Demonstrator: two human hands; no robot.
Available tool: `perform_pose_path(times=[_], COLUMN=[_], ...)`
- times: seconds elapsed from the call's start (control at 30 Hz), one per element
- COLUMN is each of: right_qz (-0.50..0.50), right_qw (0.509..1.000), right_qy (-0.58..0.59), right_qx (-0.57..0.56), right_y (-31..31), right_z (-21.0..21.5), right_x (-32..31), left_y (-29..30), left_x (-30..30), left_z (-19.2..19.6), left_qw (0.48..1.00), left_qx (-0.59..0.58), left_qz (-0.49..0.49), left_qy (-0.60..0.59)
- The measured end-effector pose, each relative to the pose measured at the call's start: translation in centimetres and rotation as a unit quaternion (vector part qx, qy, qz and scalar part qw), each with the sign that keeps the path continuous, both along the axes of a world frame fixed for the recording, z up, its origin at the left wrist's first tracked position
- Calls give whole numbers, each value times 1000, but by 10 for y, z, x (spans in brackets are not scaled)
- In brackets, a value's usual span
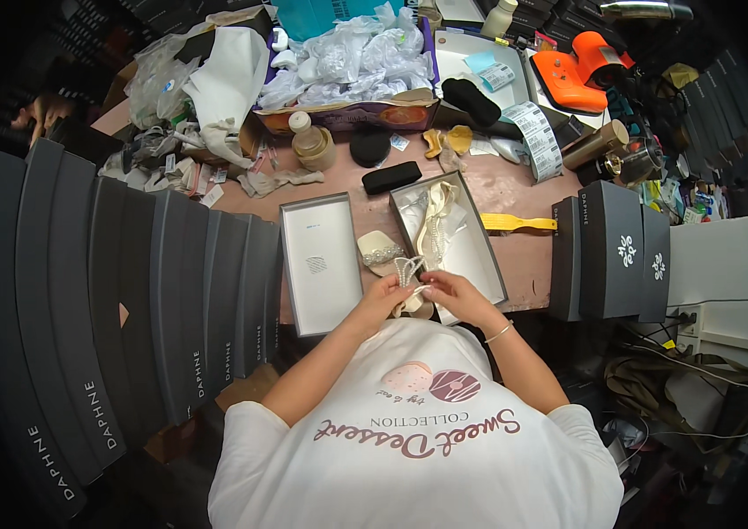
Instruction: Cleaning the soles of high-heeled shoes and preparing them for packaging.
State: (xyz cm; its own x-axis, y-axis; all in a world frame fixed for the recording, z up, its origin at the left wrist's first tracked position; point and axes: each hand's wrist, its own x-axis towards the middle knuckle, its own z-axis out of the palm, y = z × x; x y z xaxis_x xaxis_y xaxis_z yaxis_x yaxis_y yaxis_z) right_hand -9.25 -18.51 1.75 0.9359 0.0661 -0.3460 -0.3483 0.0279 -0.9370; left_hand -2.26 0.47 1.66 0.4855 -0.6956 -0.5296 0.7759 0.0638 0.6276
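Head view: person at a brown worktable [524, 256], both hands together at the near edge; left hand [384, 295] and right hand [459, 295] each pinch the beaded strap of a cream sandal [407, 278], fingers closed on it, sandal sits just in front of the torso between the two open box parts. Second sandal [381, 251] with a jewelled band lies on the table just beyond, touching the first or nearly so, can't tell which. Open grey shoebox [480, 256] just right of the hands, white tissue paper and cream straps inside. Grey box lid [319, 263] lies inside-up just left of the hands. Yellow shoehorn [519, 223] right of the box. Long row of dark shoeboxes [127, 300] stacked on edge along the person's left, three more dark boxes [612, 251] on the right. Far side: cardboard tray of crumpled white paper [352, 57], orange tool [581, 66], roll of labels [539, 137]
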Motion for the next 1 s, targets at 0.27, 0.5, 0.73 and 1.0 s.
perform_pose_path(times=[0.27, 0.5, 0.73, 1.0], right_qz=[21, -29, 9, 40], right_qw=[967, 985, 981, 961], right_qy=[-61, -22, -69, -101], right_qx=[-248, -171, -181, -253], right_y=[9, 8, 4, -1], right_z=[41, 38, 46, 46], right_x=[-21, -51, -38, -54], left_y=[-3, -3, -7, -6], left_x=[-4, -5, -9, -10], left_z=[-9, -6, 7, 18], left_qw=[996, 988, 961, 954], left_qx=[21, 38, 9, 40], left_qz=[20, -58, -141, -128], left_qy=[-81, -137, -236, -270])
